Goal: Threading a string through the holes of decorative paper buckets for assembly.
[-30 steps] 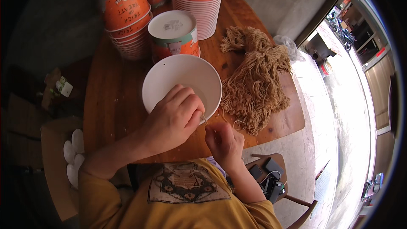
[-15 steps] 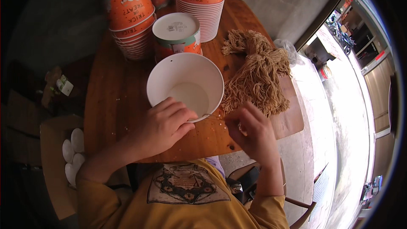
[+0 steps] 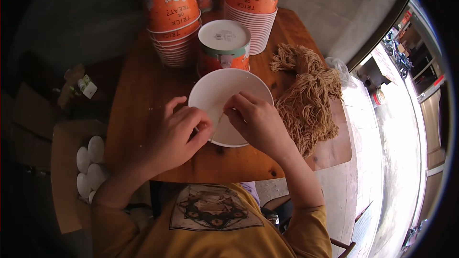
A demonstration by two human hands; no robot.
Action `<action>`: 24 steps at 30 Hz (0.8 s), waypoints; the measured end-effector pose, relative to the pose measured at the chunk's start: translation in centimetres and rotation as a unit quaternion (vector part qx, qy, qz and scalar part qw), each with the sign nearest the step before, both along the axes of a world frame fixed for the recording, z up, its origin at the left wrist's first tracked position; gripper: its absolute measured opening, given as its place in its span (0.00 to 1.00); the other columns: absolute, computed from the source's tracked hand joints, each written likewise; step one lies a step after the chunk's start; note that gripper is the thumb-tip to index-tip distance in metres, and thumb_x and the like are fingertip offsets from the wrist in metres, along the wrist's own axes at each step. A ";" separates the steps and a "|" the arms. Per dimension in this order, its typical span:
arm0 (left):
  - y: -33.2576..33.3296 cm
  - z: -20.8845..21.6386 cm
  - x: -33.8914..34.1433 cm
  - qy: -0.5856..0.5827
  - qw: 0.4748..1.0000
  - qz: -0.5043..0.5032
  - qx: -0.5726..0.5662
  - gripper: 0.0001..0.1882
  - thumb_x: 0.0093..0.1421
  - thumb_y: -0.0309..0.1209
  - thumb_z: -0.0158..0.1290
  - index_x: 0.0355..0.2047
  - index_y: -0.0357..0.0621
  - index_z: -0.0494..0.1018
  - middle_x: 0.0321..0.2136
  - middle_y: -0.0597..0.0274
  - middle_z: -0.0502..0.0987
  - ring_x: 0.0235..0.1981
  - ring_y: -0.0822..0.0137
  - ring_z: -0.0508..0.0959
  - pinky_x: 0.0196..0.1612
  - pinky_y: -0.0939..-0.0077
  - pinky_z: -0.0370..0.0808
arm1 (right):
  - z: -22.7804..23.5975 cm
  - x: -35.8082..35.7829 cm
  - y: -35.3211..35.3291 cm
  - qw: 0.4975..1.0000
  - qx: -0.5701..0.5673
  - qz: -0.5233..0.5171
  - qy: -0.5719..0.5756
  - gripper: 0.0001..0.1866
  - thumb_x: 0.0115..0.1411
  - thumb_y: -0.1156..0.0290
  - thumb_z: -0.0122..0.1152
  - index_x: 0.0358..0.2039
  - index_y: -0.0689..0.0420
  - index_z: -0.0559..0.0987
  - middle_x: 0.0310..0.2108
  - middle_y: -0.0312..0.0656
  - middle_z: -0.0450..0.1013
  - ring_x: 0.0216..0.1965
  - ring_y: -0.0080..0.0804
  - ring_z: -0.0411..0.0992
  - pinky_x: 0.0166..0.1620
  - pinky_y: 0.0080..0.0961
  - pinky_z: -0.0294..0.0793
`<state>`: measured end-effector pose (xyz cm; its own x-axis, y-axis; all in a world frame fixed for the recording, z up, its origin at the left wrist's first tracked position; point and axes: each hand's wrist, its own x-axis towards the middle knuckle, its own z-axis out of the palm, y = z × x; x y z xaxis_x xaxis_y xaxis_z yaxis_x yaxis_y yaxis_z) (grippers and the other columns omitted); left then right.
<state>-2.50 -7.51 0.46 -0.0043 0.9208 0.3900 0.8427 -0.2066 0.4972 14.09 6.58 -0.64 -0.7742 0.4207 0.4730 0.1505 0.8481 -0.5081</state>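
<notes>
A white-lined paper bucket point(image 3: 258, 83) stands at the table's near middle, its open mouth turned toward me. My right hand point(image 3: 253, 122) reaches over the mouth, thumb and fingers pinched on a thin tan cord point(image 3: 219, 118). From there the cord slants down to the near rim, beside my left hand point(image 3: 184, 131). That hand is curled at the bucket's left edge, thumb and fingers closed near the cord's lower end, one finger raised. Its exact grip on the cord is partly hidden. Right of the bucket lies a heap of tan cords point(image 3: 308, 100).
Behind the bucket stands an upside-down orange bucket point(image 3: 224, 59). Tall stacks of orange buckets stand at the back left point(image 3: 174, 24) and back right point(image 3: 251, 19) of the wooden table point(image 3: 129, 114). A cardboard box point(image 3: 64, 172) with white round pieces stands low at left.
My right hand has moved left from beside the cord heap to over the bucket's mouth. My left hand has shifted to the bucket's left edge, one finger lifting. The whole view has shifted slightly.
</notes>
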 end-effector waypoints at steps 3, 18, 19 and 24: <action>1.0 0.2 1.0 0.015 0.998 0.059 -0.032 0.06 0.57 0.27 0.57 0.29 0.46 0.70 0.22 0.67 0.75 0.30 0.64 0.77 0.55 0.61 0.63 | 0.0 -0.3 -0.1 1.000 -0.014 0.001 0.003 0.05 0.58 0.72 0.59 0.33 0.57 0.75 0.31 0.44 0.74 0.31 0.49 0.76 0.33 0.43 0.76; 2.0 -1.3 1.1 -0.011 0.996 0.084 0.030 0.07 0.55 0.24 0.57 0.28 0.46 0.69 0.24 0.69 0.73 0.28 0.67 0.75 0.56 0.64 0.60 | 0.1 -1.0 -0.2 0.997 -0.060 -0.041 -0.002 0.06 0.60 0.71 0.57 0.36 0.57 0.73 0.29 0.49 0.76 0.29 0.53 0.76 0.33 0.46 0.76; 2.0 -1.3 1.1 -0.011 0.996 0.085 0.030 0.07 0.55 0.24 0.57 0.28 0.46 0.69 0.24 0.69 0.73 0.28 0.67 0.75 0.56 0.64 0.60 | 0.5 -0.8 -0.2 0.996 -0.089 -0.025 -0.003 0.07 0.60 0.71 0.57 0.38 0.56 0.74 0.28 0.49 0.77 0.29 0.52 0.76 0.34 0.45 0.76; 2.0 -1.5 1.2 -0.009 0.995 0.085 0.052 0.07 0.56 0.24 0.57 0.29 0.46 0.68 0.25 0.69 0.74 0.28 0.67 0.76 0.56 0.64 0.60 | 1.4 -0.3 -0.2 0.989 -0.143 -0.014 -0.039 0.07 0.59 0.71 0.57 0.38 0.55 0.75 0.24 0.47 0.77 0.29 0.51 0.77 0.35 0.44 0.76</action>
